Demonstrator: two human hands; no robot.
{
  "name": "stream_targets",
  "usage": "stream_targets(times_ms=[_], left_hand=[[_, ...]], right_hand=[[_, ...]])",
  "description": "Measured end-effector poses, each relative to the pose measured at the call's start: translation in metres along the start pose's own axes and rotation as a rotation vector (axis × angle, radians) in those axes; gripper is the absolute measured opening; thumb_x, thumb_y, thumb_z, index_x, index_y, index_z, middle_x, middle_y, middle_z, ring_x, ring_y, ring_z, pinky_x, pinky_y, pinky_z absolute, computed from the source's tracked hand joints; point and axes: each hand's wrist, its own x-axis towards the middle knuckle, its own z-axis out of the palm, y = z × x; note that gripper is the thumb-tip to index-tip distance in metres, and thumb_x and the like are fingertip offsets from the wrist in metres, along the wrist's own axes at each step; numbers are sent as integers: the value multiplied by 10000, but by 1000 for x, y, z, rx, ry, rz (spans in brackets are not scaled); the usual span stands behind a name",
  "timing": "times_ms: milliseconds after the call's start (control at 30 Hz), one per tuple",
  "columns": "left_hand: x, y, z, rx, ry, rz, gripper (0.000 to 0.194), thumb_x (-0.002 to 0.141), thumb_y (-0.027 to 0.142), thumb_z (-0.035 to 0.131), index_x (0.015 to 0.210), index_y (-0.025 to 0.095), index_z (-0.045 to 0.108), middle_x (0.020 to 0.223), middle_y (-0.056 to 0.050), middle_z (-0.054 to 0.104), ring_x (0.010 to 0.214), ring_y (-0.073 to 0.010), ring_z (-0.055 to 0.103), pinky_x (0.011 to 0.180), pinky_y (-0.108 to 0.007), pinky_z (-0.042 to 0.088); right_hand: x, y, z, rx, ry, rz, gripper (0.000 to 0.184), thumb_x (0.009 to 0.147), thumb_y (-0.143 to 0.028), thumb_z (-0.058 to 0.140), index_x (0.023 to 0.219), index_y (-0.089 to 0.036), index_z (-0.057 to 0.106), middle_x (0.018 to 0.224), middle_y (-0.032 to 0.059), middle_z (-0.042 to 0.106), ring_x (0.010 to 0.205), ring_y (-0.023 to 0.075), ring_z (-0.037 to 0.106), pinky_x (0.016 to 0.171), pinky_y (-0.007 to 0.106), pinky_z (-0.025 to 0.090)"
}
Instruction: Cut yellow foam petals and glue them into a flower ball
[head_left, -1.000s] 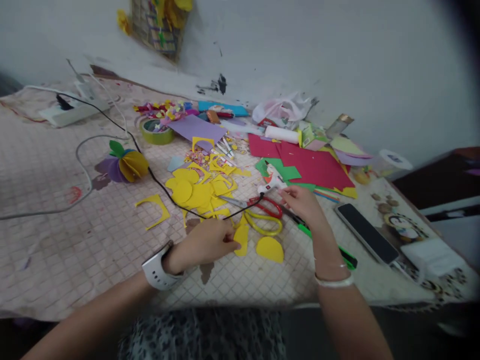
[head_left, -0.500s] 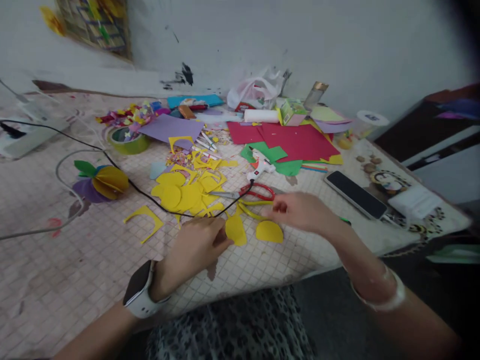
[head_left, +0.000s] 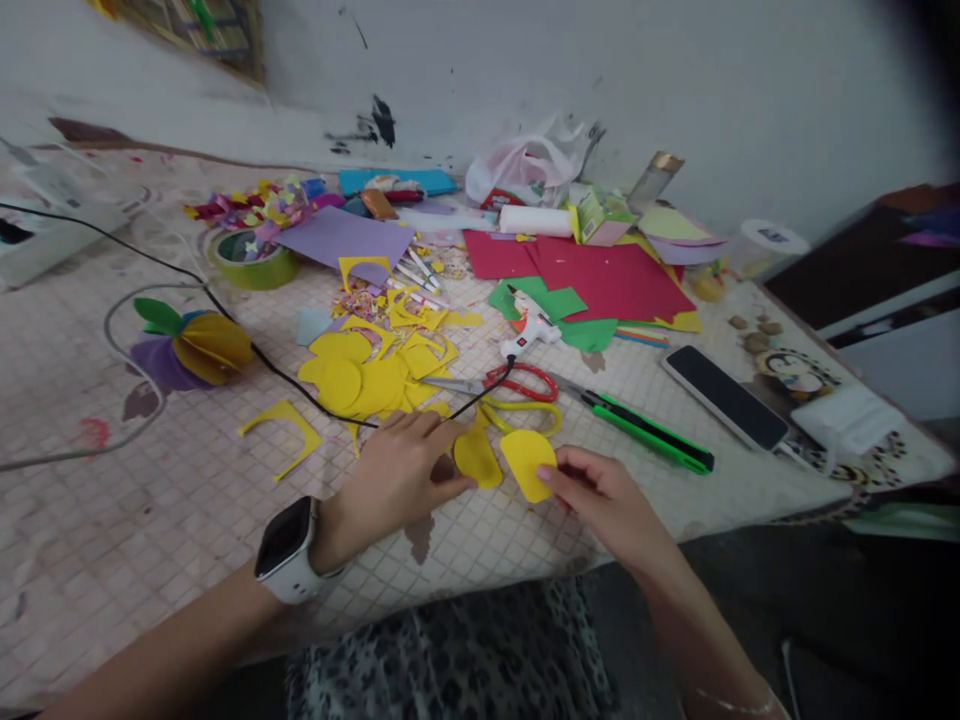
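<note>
My right hand (head_left: 607, 495) pinches a folded yellow paper piece (head_left: 527, 465) with a rounded top between thumb and fingers, tilted just above the table. Close beside it, a second yellow paper piece (head_left: 478, 458) is at the thumb and fingertips of my left hand (head_left: 405, 460), which wears a watch and rests on the table. Just beyond both pieces lie scissors with red handles (head_left: 529, 382) and a yellow-handled pair (head_left: 532, 412). A green utility knife (head_left: 652, 432) lies right of them, above my right hand.
Yellow paper discs and offcuts (head_left: 360, 385) lie beyond my left hand, crossed by the black cord of a glue gun (head_left: 525, 335). A paper ball ornament (head_left: 206, 350) sits left. Farther back are red sheets (head_left: 600, 280) and tape (head_left: 255, 270); a phone (head_left: 724, 398) lies right.
My right hand has come down and left and taken hold of the yellow piece that lay on the table, tilting it up. The utility knife is now uncovered. My left hand stays nearly in place.
</note>
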Motion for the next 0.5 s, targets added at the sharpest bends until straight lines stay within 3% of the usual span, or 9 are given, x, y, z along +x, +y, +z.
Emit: stream_targets(times_ms=[100,233,500], left_hand=[[3,-6,0,48,-22,57,555,741,515,670,1189,209,552,1000,-75,625,927,-256,589,813,-384,423],[4,-10,2,69,-40,89,545,763,569,613,1138,176,575,993,-93,624,926,-266,587,806,-392,418],[-1,-18,7,36,-5,104,472,783,573,589,996,152,580,1009,-106,632,947,-284,577,824,-412,409]], right_hand=[[6,-1,16,-15,7,21,214,824,-372,570,690,-207,595,552,-34,573,478,131,507,438,238,355],[14,-4,35,-154,2,19,248,856,-384,532,691,-210,597,593,5,671,526,164,588,487,262,391],[18,-11,43,-524,-10,47,369,870,-400,494,548,-221,478,504,-8,598,450,147,505,441,256,300]])
